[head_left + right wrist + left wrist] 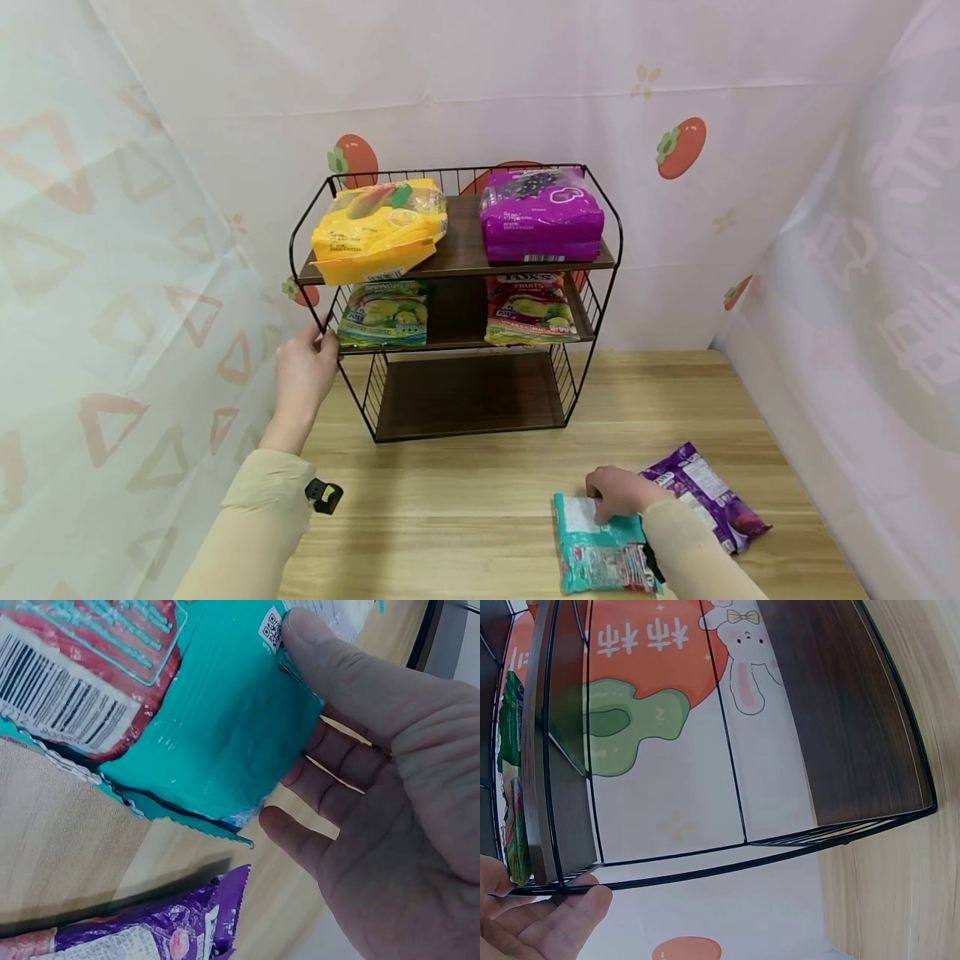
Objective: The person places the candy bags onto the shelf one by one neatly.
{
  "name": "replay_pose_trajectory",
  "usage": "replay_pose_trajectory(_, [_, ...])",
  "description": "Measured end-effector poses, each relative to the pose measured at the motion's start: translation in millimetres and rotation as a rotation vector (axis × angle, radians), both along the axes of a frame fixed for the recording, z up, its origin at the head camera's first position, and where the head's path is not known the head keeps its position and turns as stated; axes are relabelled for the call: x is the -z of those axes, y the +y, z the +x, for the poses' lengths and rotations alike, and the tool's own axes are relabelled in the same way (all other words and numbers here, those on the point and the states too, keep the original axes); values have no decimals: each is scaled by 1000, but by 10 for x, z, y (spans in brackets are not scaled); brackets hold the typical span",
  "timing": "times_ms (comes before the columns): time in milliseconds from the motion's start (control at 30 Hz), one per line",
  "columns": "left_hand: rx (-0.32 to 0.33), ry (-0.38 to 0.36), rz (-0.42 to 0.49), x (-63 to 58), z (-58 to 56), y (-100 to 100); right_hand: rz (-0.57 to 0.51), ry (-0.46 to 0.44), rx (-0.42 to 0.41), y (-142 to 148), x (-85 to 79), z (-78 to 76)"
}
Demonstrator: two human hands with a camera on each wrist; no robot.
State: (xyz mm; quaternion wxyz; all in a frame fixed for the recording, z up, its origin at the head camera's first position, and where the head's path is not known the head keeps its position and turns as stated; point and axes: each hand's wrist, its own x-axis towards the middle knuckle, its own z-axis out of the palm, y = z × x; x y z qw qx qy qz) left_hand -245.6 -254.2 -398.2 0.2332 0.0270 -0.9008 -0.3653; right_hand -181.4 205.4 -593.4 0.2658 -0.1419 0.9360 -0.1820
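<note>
Plainly, the right hand [621, 492], fingers pinching the teal packet [592, 546] at the head view's lower right, could lose it – glossy wrapper, perhaps a shallow hold; the left hand [306, 367], fingers curled round the rack [472, 396] left of centre, could tip it by tugging.

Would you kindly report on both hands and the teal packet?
Left hand gripping wire rack. Right hand pinching teal packet near its edge. Purple packet lying close by, seemingly not in the way.
</note>
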Motion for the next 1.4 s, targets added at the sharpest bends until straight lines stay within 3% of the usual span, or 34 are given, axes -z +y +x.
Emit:
replay_pose_trajectory(200, [5,2,10,7,-7,-4,-28,18,-18,-3,-13,21])
replay_pose_trajectory(500, [3,-5,5,6,-7,-10,-115,140,-165,10,-80,-14])
replay_pose_trajectory(933, [2,8,2,11,-16,-4,-85,201,-107,-71,-199,-80])
replay_pose_trajectory(1400, [16,10,24,12,-8,-2,-105,370,-185,-106,-303,-119])
